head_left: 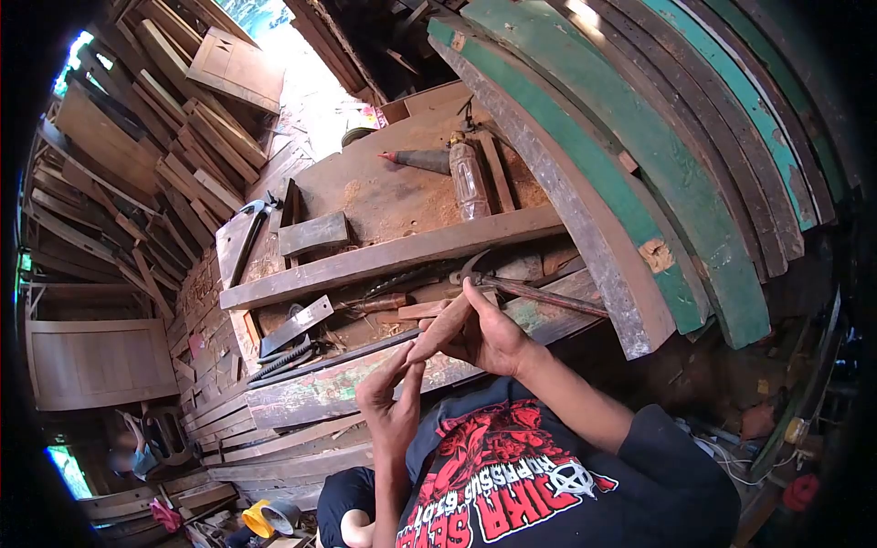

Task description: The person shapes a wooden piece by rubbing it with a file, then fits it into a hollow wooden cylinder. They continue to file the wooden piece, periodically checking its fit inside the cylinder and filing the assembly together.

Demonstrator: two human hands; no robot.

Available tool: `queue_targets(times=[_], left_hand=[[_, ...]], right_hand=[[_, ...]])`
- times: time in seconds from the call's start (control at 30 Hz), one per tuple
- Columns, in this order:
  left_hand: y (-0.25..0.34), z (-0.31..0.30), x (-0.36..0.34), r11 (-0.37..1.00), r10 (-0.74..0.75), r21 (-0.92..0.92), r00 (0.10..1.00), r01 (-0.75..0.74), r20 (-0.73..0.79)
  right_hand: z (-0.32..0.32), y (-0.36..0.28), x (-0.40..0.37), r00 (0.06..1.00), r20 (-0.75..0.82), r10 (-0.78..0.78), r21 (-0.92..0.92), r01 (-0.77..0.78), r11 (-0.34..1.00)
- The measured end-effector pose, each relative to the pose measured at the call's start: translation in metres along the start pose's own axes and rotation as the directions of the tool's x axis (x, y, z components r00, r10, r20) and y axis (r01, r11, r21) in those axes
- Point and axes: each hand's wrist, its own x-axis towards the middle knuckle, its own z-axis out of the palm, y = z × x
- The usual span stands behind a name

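My right hand (489, 338) grips a small reddish-brown wooden piece (445, 327), thumb and fingers wrapped around its upper end. My left hand (393, 402) is just below, its fingertips pinching the lower end of the same piece. Both hands hover in front of a rough wooden workbench (384, 256). Right behind them on the bench lies a hammer with a rusty metal handle (530, 294).
A plastic bottle (468, 178) and a pointed tool (418, 161) lie on the sawdust-covered bench top. Another hammer (251, 228) and a coarse file (285, 359) lie at its left. Curved green-painted planks (639, 183) lean at the right. Stacked boards (155, 164) fill the left.
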Motion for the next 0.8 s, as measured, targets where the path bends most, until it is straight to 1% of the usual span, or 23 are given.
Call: queue_targets(times=[0.07, 0.1, 0.17, 0.27, 0.37, 0.4, 0.5, 0.57, 0.7, 0.8], left_hand=[[-0.002, 0.007, -0.002, 0.997, -0.003, -0.081, 0.996, -0.004, -0.084], [-0.002, 0.006, -0.003, 0.996, -0.005, -0.088, 0.996, -0.003, -0.086], [0.000, 0.003, -0.005, 0.995, -0.007, -0.100, 0.995, -0.002, -0.096], [0.007, 0.007, -0.005, 0.937, -0.077, -0.348, 0.987, 0.023, -0.143], [0.010, 0.006, -0.003, 0.895, -0.078, -0.446, 0.981, -0.011, -0.179], [0.010, 0.005, -0.002, 0.906, -0.069, -0.424, 0.983, -0.010, -0.172], [0.009, 0.003, -0.002, 0.939, -0.048, -0.343, 0.988, -0.006, -0.150], [0.008, 0.002, -0.004, 0.964, -0.036, -0.267, 0.991, 0.001, -0.127], [0.015, 0.013, -0.002, 0.961, 0.003, -0.276, 0.997, -0.023, -0.075], [0.008, 0.019, 0.000, 0.978, 0.051, -0.197, 0.996, -0.063, -0.067]], right_hand=[[-0.014, 0.002, 0.008, 1.000, 0.011, -0.017, -0.153, 0.019, 0.988], [-0.014, 0.002, 0.010, 1.000, 0.018, -0.024, -0.230, 0.027, 0.973], [-0.009, 0.002, 0.004, 0.999, -0.027, -0.038, -0.273, 0.029, 0.962], [-0.008, 0.006, 0.001, 0.997, -0.054, -0.061, -0.368, 0.037, 0.929], [-0.008, 0.010, -0.002, 0.996, -0.044, -0.078, -0.468, 0.048, 0.883], [-0.008, 0.011, -0.003, 0.996, -0.038, -0.080, -0.500, 0.051, 0.864], [-0.016, 0.017, -0.001, 0.998, -0.048, -0.049, -0.477, 0.020, 0.879], [-0.017, 0.019, 0.000, 0.999, -0.022, -0.023, -0.467, 0.010, 0.884], [-0.019, 0.021, 0.002, 1.000, 0.005, 0.000, -0.451, 0.002, 0.893], [-0.017, 0.022, 0.002, 1.000, -0.008, 0.011, -0.418, -0.013, 0.908]])
